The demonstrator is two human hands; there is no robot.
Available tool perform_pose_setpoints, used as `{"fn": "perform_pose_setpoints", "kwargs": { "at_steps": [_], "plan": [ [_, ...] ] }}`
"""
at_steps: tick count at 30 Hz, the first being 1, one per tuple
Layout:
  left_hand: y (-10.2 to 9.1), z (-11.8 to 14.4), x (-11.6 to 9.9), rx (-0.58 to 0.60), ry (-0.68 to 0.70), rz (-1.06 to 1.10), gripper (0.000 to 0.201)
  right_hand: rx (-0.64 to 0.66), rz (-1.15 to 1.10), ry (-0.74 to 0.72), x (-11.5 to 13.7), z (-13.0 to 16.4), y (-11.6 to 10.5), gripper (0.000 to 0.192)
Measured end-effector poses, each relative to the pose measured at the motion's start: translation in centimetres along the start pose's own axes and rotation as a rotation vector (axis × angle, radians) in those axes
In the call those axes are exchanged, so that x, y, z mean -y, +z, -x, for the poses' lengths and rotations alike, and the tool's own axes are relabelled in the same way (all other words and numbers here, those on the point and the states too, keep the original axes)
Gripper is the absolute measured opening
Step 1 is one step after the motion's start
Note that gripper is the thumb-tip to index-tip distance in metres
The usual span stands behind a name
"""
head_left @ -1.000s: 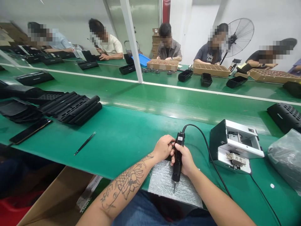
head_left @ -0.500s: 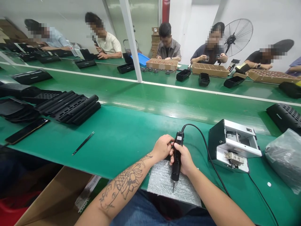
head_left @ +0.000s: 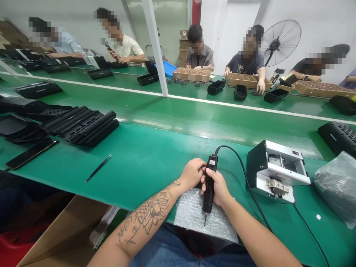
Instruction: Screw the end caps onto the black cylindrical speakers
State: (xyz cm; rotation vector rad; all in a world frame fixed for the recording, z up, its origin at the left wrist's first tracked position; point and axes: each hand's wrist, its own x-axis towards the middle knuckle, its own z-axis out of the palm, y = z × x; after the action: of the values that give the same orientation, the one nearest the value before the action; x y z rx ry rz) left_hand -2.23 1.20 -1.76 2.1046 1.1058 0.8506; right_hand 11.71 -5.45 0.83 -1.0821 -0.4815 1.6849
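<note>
A black corded electric screwdriver (head_left: 209,193) is in my right hand (head_left: 219,188), bit pointing down toward me. My right fingers wrap round its body, thumb on top. Against the tool's left side rests my left hand (head_left: 193,172), its fingers curled in; whether they grip the screwdriver or something small behind it I cannot tell. Beneath both hands lies a sheet of silvery bubble wrap (head_left: 189,215) at the table's near edge. From the screwdriver's top a black cable (head_left: 236,151) arcs over to the right.
Right of my hands stands a screw feeder machine (head_left: 278,172), with a clear plastic bag (head_left: 335,187) beyond it. To the left lie tweezers (head_left: 98,168), a phone (head_left: 32,154) and stacked black housings (head_left: 83,126). Across the green conveyor (head_left: 189,115), several co-workers sit by divided cardboard trays (head_left: 249,81).
My hands and the screwdriver stay where they were. Across the belt, a co-worker in a dark shirt has lowered one hand to a small round part on the bench.
</note>
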Motion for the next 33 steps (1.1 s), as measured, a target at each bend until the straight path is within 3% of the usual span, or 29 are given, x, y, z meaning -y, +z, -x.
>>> {"fn": "perform_pose_setpoints", "kwargs": {
  "at_steps": [33],
  "plan": [
    [-0.19,0.06,-0.17,0.015,0.003,-0.006,0.021,0.021,0.001,-0.010,-0.15,-0.07,-0.30,0.053]
  ]
}}
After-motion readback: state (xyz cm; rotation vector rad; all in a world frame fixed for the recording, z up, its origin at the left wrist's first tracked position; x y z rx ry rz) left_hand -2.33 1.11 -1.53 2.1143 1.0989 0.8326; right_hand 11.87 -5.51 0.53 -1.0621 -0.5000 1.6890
